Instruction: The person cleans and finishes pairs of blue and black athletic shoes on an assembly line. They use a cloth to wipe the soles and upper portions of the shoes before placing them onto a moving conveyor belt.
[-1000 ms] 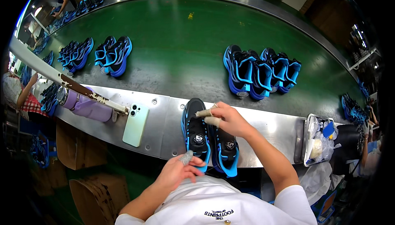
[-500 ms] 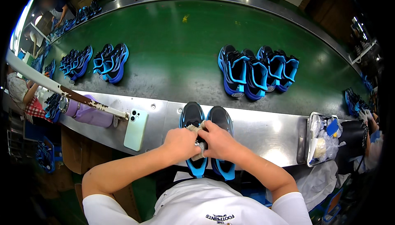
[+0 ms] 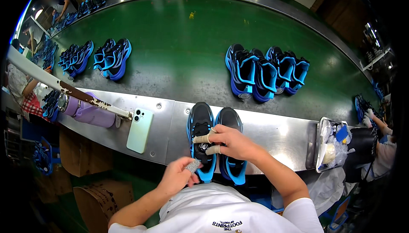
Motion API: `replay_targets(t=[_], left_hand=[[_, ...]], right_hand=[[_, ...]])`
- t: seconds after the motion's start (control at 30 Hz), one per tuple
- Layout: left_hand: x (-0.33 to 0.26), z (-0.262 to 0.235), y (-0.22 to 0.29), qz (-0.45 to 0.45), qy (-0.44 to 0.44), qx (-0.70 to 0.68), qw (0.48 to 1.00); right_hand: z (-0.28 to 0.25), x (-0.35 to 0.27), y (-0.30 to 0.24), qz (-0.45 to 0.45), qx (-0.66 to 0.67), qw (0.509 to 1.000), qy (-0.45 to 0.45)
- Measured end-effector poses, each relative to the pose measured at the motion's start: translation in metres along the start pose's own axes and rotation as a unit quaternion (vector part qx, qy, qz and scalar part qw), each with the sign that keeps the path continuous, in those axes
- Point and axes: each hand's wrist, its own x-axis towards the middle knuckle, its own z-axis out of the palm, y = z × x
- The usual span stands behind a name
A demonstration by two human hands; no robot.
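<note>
A pair of black and blue sneakers stands side by side on the metal ledge, toes pointing away from me. My right hand (image 3: 232, 142) reaches over the right sneaker (image 3: 230, 119) and grips the left sneaker (image 3: 201, 113) at its tongue. Beige covers wrap two of its fingers, which lie either side of a round dial (image 3: 203, 147) on the tongue. My left hand (image 3: 178, 175) is off the shoes, just left of the left sneaker's heel. Its fingers are loosely bent and apart, one in a grey cover, with nothing visible in them.
More sneakers (image 3: 263, 77) stand on the green belt (image 3: 179, 28), at right and left. On the ledge (image 3: 277, 133) are a pale green phone (image 3: 139, 130), a purple bottle (image 3: 96, 113) and a tray (image 3: 319, 148) of plastic bags. A worn white bar (image 3: 47, 74) crosses at left. People work both sides.
My left hand has let go of the left sneaker's tongue and drawn back toward me, down and left. My right hand stays on the tongue, its covered fingers now more stretched. The left-side sneakers shifted slightly.
</note>
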Motion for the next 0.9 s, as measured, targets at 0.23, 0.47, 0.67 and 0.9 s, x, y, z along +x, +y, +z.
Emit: replay_targets(t=[0.23, 0.47, 0.67, 0.9], left_hand=[[0.010, 0.024, -0.029, 0.003, -0.046, -0.329, 0.943], [0.006, 0.032, -0.021, 0.034, -0.066, -0.198, 0.977], [-0.011, 0.058, 0.002, 0.399, -0.027, 0.527, 0.750], [0.046, 0.065, -0.014, 0.236, -0.101, 0.633, 0.731]], right_hand=[[0.012, 0.001, -0.016, 0.058, -0.057, 0.996, 0.033], [0.002, -0.009, 0.000, 0.055, -0.054, 0.995, 0.068], [-0.051, -0.066, 0.021, 0.225, 0.001, 0.954, 0.200], [-0.030, -0.105, 0.041, 0.261, -0.040, 0.957, 0.119]])
